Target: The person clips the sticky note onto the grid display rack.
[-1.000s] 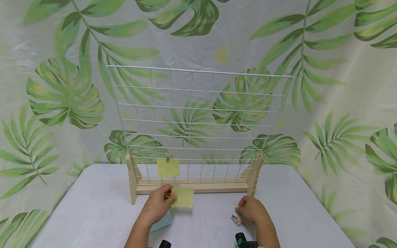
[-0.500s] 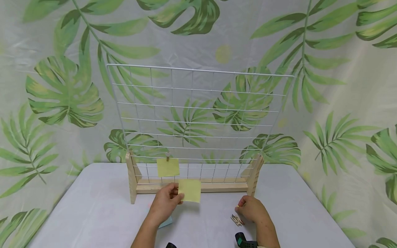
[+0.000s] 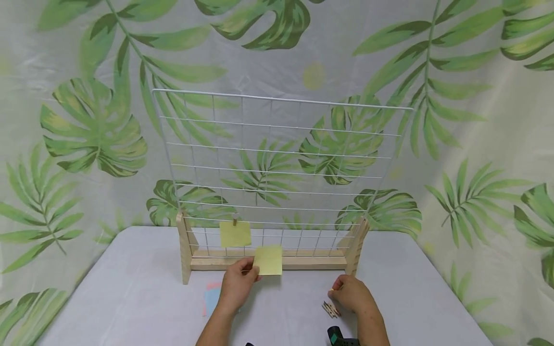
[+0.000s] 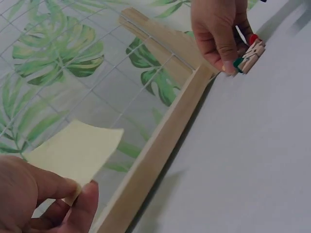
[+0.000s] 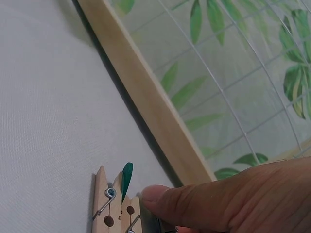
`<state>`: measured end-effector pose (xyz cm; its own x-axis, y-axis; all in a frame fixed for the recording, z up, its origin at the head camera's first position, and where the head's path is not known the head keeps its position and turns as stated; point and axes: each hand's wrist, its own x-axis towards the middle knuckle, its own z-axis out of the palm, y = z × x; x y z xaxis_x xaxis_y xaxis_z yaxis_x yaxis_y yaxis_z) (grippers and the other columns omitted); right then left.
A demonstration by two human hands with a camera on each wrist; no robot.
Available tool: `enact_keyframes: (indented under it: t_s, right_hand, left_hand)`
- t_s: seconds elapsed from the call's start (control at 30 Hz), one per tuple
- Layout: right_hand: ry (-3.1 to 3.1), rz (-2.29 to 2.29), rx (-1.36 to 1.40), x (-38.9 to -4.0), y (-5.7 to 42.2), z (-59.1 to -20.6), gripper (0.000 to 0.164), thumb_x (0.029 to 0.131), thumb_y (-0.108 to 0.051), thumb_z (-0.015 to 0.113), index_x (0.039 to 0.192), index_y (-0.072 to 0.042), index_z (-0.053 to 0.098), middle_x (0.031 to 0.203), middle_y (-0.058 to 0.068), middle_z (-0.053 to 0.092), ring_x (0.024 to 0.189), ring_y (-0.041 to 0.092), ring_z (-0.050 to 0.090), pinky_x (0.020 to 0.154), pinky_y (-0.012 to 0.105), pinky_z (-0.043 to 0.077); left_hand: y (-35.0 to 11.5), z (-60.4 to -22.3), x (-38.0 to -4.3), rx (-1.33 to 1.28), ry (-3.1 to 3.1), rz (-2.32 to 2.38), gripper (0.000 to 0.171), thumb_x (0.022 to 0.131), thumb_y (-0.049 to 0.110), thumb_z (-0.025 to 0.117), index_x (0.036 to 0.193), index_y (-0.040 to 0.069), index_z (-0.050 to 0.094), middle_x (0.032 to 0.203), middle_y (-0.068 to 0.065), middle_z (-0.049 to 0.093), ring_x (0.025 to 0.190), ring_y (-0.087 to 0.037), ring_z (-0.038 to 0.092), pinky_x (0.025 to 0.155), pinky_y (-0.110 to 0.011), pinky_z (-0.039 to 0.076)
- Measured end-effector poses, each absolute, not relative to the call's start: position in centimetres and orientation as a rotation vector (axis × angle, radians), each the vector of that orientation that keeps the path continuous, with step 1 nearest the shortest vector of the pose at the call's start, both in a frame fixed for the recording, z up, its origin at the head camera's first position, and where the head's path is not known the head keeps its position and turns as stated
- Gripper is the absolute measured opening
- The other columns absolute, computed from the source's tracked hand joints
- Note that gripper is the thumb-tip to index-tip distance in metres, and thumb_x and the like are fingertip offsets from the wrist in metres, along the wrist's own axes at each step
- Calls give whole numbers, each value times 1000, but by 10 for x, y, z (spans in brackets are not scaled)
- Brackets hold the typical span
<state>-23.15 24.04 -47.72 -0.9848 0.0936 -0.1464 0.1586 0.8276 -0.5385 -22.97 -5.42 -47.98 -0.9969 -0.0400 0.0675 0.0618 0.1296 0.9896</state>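
Observation:
In the head view my left hand (image 3: 237, 284) pinches a yellow sticky note (image 3: 269, 260) by its left edge, in front of the rack's wooden base. The left wrist view shows thumb and fingertips on one corner of the note (image 4: 77, 150), which is slightly curved. My right hand (image 3: 354, 294) is low at the right, with a clothespin's pale end (image 3: 332, 290) between its fingertips, mostly hidden by them. Right below it lies a small pile of wooden clothespins (image 3: 331, 309). The right wrist view shows the thumb right beside these clothespins (image 5: 109, 204), some with coloured parts.
A white wire grid rack (image 3: 277, 154) stands on a wooden base (image 3: 311, 263) across the table (image 3: 143, 278). A second yellow note (image 3: 235, 235) hangs from its lower wires by a clothespin (image 3: 235, 221). Blue paper (image 3: 211, 300) and pink paper (image 3: 213, 285) lie beside my left forearm.
My left hand has moved right and slightly up with the yellow sticky note, uncovering more of the blue and pink paper. The right hand has stayed by the clothespins.

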Motion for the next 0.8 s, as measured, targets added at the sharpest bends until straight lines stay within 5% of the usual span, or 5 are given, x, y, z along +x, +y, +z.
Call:
enact_keyframes:
  t_s: [0.23,0.8]
  right_hand:
    - [2904,-855,193,-233,241,-479,18,85,-17,79,82,-9,64,73,3,61,70,19,54,58,29,40]
    - [2855,-856,200,-229,233,-467,13,86,-17,78,84,-8,69,78,4,65,72,22,57,58,32,44]
  left_hand:
    - [-41,-489,-238,112,-2200,-2072,29,94,4,69,120,-7,67,101,-18,71,76,-17,74,65,-22,62]
    - [-24,-507,-249,251,-1861,-2257,28,97,4,67,121,-11,67,100,-19,73,80,-15,76,75,-23,64]
